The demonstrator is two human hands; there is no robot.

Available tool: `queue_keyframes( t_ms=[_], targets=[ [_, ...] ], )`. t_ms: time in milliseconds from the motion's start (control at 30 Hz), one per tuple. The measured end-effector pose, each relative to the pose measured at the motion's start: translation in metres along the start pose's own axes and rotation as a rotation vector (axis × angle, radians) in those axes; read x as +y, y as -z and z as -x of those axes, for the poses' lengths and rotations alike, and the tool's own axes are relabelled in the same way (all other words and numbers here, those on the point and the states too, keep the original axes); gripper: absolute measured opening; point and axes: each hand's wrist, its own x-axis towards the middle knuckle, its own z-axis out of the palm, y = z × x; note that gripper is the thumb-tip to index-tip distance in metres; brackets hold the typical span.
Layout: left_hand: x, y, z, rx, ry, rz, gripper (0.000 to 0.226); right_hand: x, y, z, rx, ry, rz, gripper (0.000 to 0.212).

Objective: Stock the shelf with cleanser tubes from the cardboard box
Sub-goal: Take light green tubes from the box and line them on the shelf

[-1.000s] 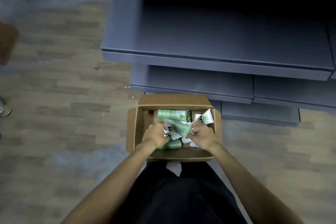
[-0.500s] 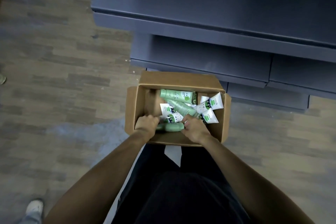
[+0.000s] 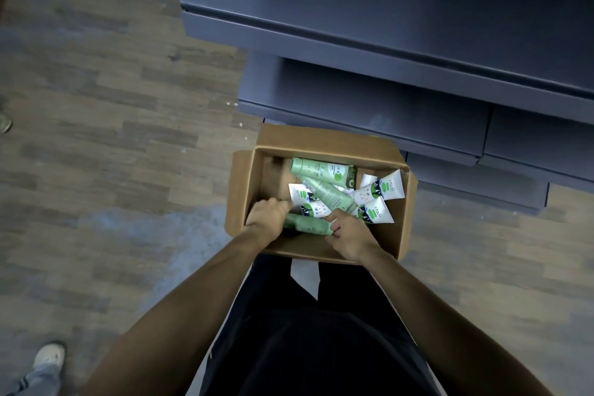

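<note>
An open cardboard box [image 3: 401, 222] sits on the floor in front of me, holding several green and white cleanser tubes. A green tube [image 3: 310, 224] lies across the near part of the box. My left hand [image 3: 266, 219] curls over its left end, and my right hand [image 3: 348, 231] grips its right end. White tubes [image 3: 377, 191] lie at the box's right side, and a long green tube [image 3: 318, 169] lies along the far wall. The dark grey shelf [image 3: 385, 35] rises just beyond the box, its tiers bare.
Wood-pattern floor surrounds the box. Another person's white shoe and jeans leg [image 3: 48, 360] stand at the lower left. Lower shelf tiers [image 3: 369, 100] step out toward the box.
The view shifted and my hands drew back from the middle of the pile to the near side of the box, where they now hold the green tube.
</note>
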Motion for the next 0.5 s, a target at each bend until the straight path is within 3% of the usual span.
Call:
queue_keyframes(
  t_ms=[233,500],
  targets=[
    [-0.004,0.000,-0.002,0.125,0.010,0.386,0.023,-0.020,-0.016,-0.016,0.081,0.104,0.173,0.045],
    [-0.002,-0.005,-0.003,0.206,-0.032,0.672,0.033,-0.016,-0.021,-0.028,0.100,0.106,0.184,0.051]
  ],
)
